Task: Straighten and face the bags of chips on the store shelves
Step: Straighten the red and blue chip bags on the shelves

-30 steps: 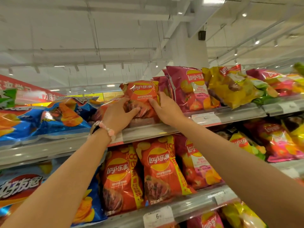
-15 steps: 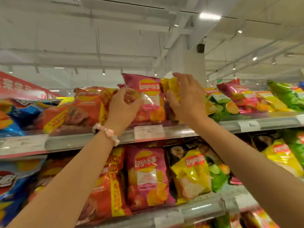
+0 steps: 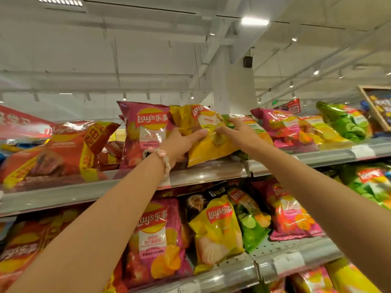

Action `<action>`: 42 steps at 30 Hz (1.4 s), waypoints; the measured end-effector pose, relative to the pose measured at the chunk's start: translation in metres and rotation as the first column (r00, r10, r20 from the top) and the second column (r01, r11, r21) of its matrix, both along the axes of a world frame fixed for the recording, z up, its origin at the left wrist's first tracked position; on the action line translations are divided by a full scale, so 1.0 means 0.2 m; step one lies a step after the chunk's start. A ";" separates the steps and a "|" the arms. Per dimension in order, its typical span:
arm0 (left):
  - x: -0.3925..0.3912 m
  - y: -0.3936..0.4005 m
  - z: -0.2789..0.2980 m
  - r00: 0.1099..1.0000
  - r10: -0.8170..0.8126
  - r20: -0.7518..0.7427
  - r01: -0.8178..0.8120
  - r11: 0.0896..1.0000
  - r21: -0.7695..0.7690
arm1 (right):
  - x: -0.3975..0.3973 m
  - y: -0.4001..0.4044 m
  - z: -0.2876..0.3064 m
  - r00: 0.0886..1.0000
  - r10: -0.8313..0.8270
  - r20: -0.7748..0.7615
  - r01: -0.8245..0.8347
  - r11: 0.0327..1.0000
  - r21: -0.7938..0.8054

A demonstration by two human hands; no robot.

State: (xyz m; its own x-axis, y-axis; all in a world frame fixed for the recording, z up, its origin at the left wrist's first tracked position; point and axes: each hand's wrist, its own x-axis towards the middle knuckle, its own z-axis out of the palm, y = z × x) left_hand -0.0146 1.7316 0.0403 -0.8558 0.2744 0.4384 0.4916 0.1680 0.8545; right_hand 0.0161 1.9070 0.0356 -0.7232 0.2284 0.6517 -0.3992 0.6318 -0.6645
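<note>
A yellow Lay's bag (image 3: 208, 144) leans tilted on the top shelf (image 3: 203, 174), between a pink Lay's bag (image 3: 146, 132) on its left and a green-and-orange bag (image 3: 251, 125) behind it on the right. My left hand (image 3: 181, 142) grips the yellow bag's left side, thumb across its front. My right hand (image 3: 237, 132) lies on the bag's right part with fingers spread and bent over it. A red Lay's bag (image 3: 63, 151) lies slumped further left on the same shelf.
More pink (image 3: 277, 127), yellow and green bags (image 3: 344, 123) fill the top shelf to the right. The shelf below (image 3: 273, 259) holds pink (image 3: 156, 240), yellow (image 3: 218, 229) and green bags (image 3: 251, 225). A white pillar (image 3: 232, 87) rises behind the shelf.
Both hands have moved right along the top shelf, from the red bag past the pink bag, and now hold the yellow bag.
</note>
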 end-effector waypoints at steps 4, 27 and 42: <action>-0.01 0.03 0.01 0.998 -0.037 0.044 0.036 0.999 0.012 | -0.01 -0.01 -0.03 0.998 0.063 0.003 -0.063 0.997 -0.041; -0.07 0.30 0.15 0.974 -0.022 -0.224 0.079 0.965 0.249 | 0.01 0.63 0.05 0.948 -0.132 -0.288 0.120 0.991 -0.062; 0.01 0.72 0.12 0.961 0.115 -0.252 -0.052 0.968 0.245 | -0.14 1.25 -0.05 0.970 -0.241 0.030 0.224 0.933 0.281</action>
